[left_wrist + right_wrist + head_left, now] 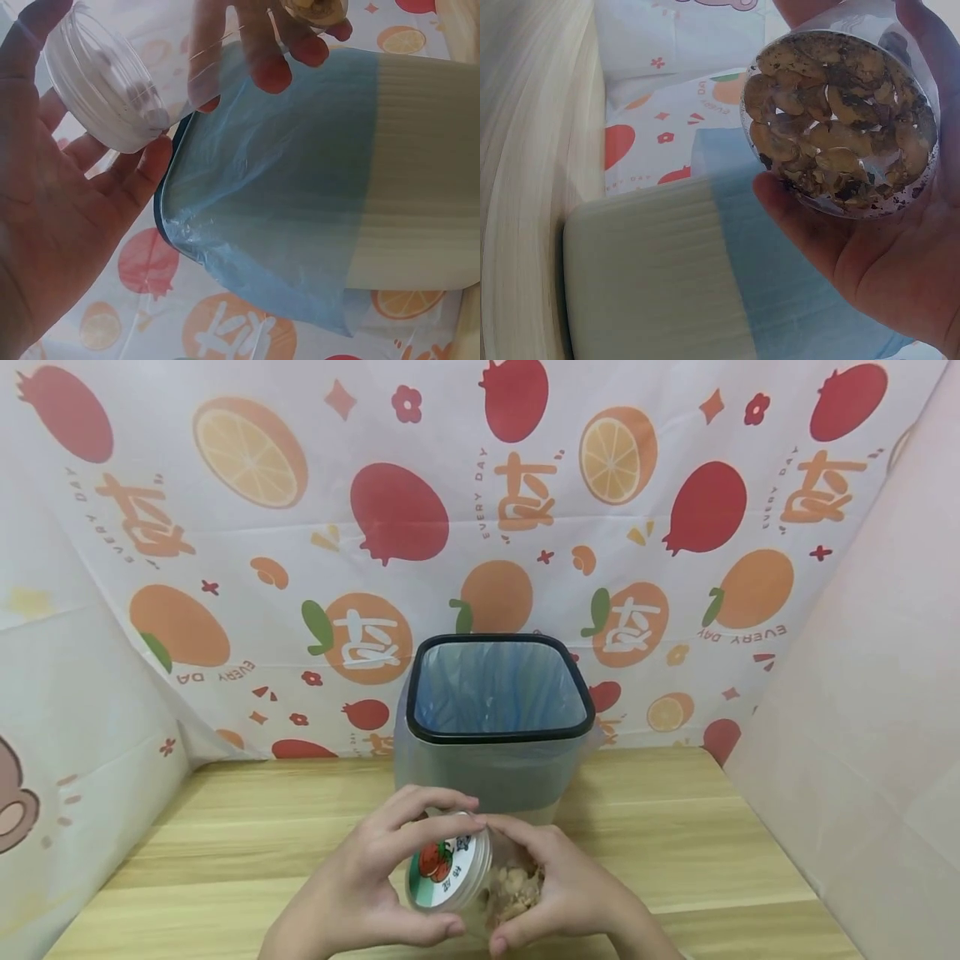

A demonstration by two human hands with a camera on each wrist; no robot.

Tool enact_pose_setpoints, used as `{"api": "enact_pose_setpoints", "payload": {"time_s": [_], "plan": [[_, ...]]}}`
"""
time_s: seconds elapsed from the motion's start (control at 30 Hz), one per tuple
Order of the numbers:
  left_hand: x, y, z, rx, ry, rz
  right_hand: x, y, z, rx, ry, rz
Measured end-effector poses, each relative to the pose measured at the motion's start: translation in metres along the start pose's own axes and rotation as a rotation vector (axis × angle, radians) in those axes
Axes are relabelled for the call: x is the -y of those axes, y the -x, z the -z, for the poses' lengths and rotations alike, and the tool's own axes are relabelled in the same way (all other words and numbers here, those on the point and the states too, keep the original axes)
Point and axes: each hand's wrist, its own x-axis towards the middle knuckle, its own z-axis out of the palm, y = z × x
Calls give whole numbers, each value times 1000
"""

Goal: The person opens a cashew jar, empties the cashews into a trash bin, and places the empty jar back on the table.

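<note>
A clear plastic jar (840,124) is tilted sideways between my hands. Brown, irregular dried pieces (513,889) lie toward its bottom, which faces the right wrist view. My left hand (360,881) grips the jar's round lid (442,868), fingers and thumb spread around the rim. That lid carries a white and green label with a red-orange picture. Around the jar's body, near the bottom, my right hand (577,881) curls its fingers and thumb. In the left wrist view the clear lid edge (105,82) shows within the left hand. Whether the lid is loose, I cannot tell.
A bin (480,777) with a black rim (501,737) and a blue bag liner (495,689) stands just beyond my hands. It sits on a wood-grain table (300,827), in front of a fruit-print cloth (300,552). Pale cloth walls (862,735) close in both sides.
</note>
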Motion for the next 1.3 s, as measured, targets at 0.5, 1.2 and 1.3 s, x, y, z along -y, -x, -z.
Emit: {"api": "enact_pose_setpoints", "payload": {"time_s": [0.5,1.2,1.3], "plan": [[3,4,-2,-14,-167,129,4,-3,-9,-152,183,-69],[4,8,3,112,-17,129,2,2,6,21,47,-48],[4,5,3,98,-18,119,2,2,6,24,28,-42]]}}
